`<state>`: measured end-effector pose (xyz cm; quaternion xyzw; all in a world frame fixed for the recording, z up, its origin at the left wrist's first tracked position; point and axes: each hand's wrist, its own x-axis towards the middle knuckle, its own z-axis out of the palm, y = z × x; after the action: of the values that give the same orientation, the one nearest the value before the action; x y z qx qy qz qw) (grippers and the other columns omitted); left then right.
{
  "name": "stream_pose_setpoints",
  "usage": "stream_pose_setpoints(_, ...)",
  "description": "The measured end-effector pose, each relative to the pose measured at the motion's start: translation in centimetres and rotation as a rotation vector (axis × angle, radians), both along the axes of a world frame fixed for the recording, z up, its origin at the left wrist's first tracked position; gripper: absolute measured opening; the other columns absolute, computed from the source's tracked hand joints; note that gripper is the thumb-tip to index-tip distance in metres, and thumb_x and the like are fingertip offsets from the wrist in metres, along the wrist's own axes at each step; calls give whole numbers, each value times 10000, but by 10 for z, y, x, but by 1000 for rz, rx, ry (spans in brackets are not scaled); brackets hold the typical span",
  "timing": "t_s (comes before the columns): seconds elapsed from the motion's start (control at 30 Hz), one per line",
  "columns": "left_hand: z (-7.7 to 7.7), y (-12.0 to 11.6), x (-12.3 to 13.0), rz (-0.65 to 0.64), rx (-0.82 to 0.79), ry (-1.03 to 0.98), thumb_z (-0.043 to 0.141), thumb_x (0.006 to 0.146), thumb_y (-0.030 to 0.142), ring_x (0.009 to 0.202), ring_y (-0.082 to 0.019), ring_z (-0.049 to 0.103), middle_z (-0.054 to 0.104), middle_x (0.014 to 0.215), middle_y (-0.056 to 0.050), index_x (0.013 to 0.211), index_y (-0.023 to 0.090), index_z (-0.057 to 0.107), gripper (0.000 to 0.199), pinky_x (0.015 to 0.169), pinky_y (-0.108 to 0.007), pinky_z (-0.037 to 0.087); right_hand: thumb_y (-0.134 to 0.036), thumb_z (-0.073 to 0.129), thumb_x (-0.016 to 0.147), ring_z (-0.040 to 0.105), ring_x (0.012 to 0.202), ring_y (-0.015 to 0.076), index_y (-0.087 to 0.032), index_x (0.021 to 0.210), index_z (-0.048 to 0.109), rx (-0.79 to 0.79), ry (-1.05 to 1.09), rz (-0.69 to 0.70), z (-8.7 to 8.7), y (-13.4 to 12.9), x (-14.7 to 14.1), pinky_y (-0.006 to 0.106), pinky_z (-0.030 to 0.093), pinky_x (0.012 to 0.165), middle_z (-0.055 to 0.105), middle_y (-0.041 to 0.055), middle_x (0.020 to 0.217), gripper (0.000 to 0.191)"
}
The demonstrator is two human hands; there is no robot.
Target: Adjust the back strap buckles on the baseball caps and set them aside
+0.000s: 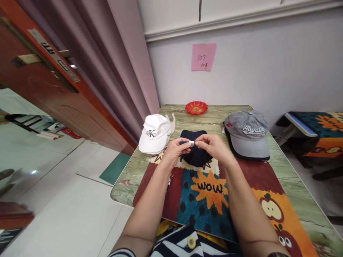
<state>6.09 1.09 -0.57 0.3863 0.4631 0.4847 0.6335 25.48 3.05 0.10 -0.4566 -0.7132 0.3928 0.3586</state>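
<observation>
A dark navy cap (pixel 197 157) lies at the middle of the table. Above it, both my hands meet at a small silver-white buckle (pixel 191 143) on a dark strap. My left hand (pixel 175 151) is closed in a pinch around the strap at the buckle's left. Thumb and fingers of my right hand (pixel 214 145) are pinched at the buckle's right end; the bit of strap between them is mostly hidden. To the left sits a white cap (pixel 155 131) with black letters and loose straps. A grey cap (pixel 250 134) with white lettering sits to the right.
A red scalloped dish (pixel 196 107) stands at the table's back edge by the wall. Under the caps spreads a colourful printed mat (pixel 184 192) on the wood-patterned table (pixel 123 185). A wooden door (pixel 88 107) and a mauve curtain (pixel 128 53) are at the left.
</observation>
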Motion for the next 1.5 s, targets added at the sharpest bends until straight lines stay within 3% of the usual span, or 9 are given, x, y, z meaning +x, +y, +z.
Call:
stream_pose_setpoints(0.4,7,-1,3,2,20,73,924,559,341,608,-98,640,718,746,-32,816,138,731,380,630,-218,522,-516,668,841,616,679,172,-189,865,787,-4,-52,-19,3,-1,-4,259,411,598,742,43,757,349)
stream_pose_setpoints(0.6,8,1,-1,-70,122,200,834,686,396,609,-101,609,702,731,-36,849,147,759,306,592,-207,469,-497,643,848,596,644,166,-189,784,774,14,-87,-40,6,-3,-6,265,386,586,720,37,697,341)
stream_pose_setpoints(0.77,3,8,-11,114,276,374,765,773,448,520,-76,510,683,745,-12,990,173,751,351,494,-199,389,-498,644,843,562,609,149,-186,755,750,0,-105,-68,4,-2,-7,261,359,566,694,26,667,341)
stream_pose_setpoints(0.87,2,10,-13,-42,280,488,725,814,493,482,-68,492,703,855,-23,1136,203,724,433,453,-209,370,-508,635,843,549,609,146,-183,772,752,-11,-101,-60,4,-2,-8,258,342,554,683,24,668,353)
stream_pose_setpoints(1.0,4,11,-15,-267,265,567,662,855,545,494,-99,521,612,683,8,1103,199,710,428,447,-208,373,-515,619,841,506,597,136,-181,783,750,-16,-109,-38,5,-3,-8,256,318,542,656,13,657,363)
stream_pose_setpoints(1.2,5,16,-22,-329,283,506,683,838,515,512,-92,509,534,634,33,933,183,672,346,465,-195,366,-436,610,830,454,572,124,-184,804,758,-31,-123,-31,5,-3,-7,262,305,543,638,2,649,293)
stream_pose_setpoints(1.5,5,14,-18,-291,314,527,684,836,504,490,-71,469,528,662,42,930,174,676,344,457,-197,339,-429,616,842,515,604,140,-199,816,778,22,-140,-38,6,-4,-7,271,334,585,688,7,692,283)
